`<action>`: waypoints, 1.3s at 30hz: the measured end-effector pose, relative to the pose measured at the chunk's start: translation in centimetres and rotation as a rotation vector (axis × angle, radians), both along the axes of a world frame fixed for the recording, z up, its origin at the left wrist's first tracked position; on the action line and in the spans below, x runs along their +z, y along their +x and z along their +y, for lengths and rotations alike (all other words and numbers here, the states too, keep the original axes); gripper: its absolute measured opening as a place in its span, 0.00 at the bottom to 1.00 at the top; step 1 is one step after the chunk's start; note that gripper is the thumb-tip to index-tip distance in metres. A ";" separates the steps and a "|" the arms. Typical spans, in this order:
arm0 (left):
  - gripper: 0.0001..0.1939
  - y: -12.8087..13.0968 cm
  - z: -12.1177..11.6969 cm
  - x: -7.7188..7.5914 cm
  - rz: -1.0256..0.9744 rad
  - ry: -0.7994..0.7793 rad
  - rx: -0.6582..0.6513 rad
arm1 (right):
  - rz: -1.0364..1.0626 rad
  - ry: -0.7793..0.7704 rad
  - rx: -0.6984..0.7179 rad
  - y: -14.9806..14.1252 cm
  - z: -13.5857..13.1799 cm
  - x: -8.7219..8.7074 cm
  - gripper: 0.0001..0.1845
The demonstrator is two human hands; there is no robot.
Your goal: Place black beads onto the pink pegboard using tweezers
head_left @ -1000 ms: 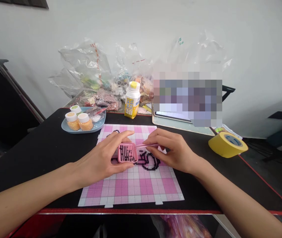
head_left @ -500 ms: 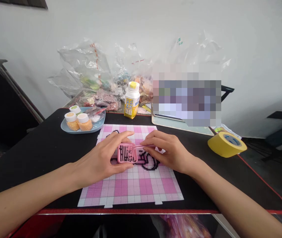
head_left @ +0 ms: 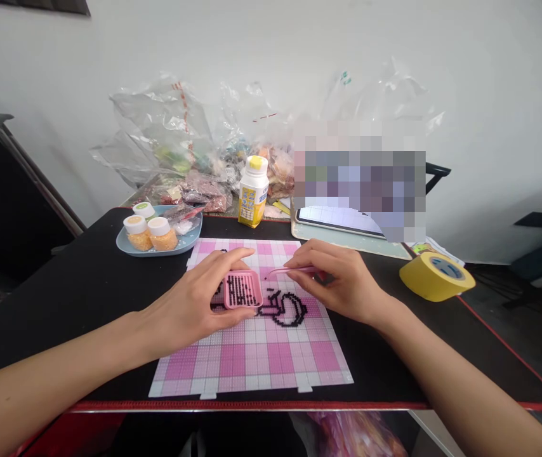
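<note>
My left hand grips a small pink bead tray between thumb and fingers, held over the board. Rows of black beads lie in its grooves. Pink tweezers with a curved tip are pinched in my right hand, just right of the tray. A tiny dark bead shows at the tweezers' tip. Under both hands lies a pink-and-white checkered pegboard. A black bead outline is laid out on it, partly hidden by my left hand and the tray.
A blue plate with several lidded jars stands at the left. Behind the board are a yellow-and-white bottle, plastic bags and a tablet, partly blurred out. A roll of yellow tape lies at the right on the black mat.
The tweezers in my right hand have moved out of the bead tray, to the right and slightly up, over the board. My left hand and the tray have shifted very slightly up.
</note>
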State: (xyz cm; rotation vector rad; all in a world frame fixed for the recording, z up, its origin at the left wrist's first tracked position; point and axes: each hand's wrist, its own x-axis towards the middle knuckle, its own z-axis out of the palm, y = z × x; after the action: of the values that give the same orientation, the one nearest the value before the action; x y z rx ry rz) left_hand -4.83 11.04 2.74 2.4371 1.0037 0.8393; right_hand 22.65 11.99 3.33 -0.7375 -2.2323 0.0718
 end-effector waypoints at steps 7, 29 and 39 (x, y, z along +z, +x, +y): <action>0.34 0.0 0.1 0.0 -0.001 0.013 0.006 | -0.151 -0.090 -0.092 1.4 0.6 0.2 0.08; 0.35 0.1 0.0 0.0 0.006 0.017 0.015 | -0.166 -0.137 -0.047 1.3 0.7 -0.3 0.08; 0.35 0.1 -0.1 0.1 0.005 0.011 0.009 | -0.184 -0.168 -0.028 1.3 0.7 -0.2 0.08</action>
State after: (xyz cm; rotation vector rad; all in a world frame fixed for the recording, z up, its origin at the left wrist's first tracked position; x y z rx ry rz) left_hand -4.76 10.94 2.84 2.4473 1.0157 0.8442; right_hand 23.99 12.66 3.12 -0.8972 -2.4108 0.1860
